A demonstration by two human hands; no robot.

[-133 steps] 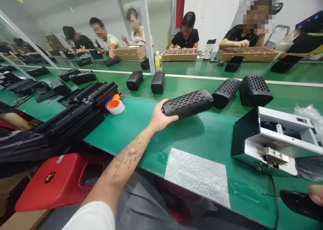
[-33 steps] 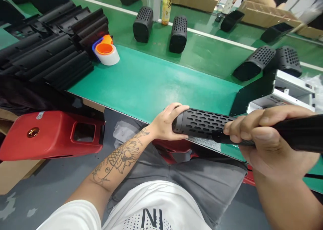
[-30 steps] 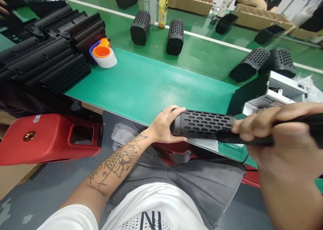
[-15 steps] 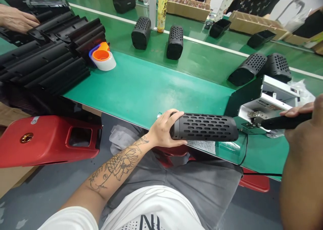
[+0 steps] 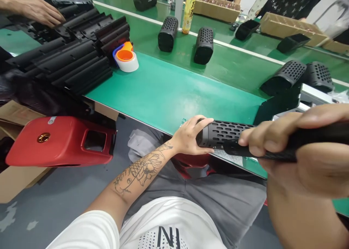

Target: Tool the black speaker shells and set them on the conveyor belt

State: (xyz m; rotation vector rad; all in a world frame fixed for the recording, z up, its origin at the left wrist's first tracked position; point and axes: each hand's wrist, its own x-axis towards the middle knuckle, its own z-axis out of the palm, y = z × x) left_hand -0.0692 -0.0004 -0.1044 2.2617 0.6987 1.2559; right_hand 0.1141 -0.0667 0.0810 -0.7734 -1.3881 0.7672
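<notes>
My left hand is wrapped around the left end of a black perforated housing, which lies on its side along the front edge of the green table. My right hand grips a black electric screwdriver. It lies almost level in front of the housing, with its tip near the end my left hand holds. Whether the tip touches, I cannot tell. The right hand covers the housing's far right end. Behind that hand is a black and silver screw feeder, mostly hidden.
Stacked black casings fill the left, with a co-worker's hand over them. Near them stands a tape roll. More perforated housings stand behind, beside a yellow bottle. Cardboard trays line the far side. A red stool is at left.
My right hand has brought the screwdriver left from the screw feeder to the housing. My left hand keeps its hold. The view has shifted, so the scene sits further right.
</notes>
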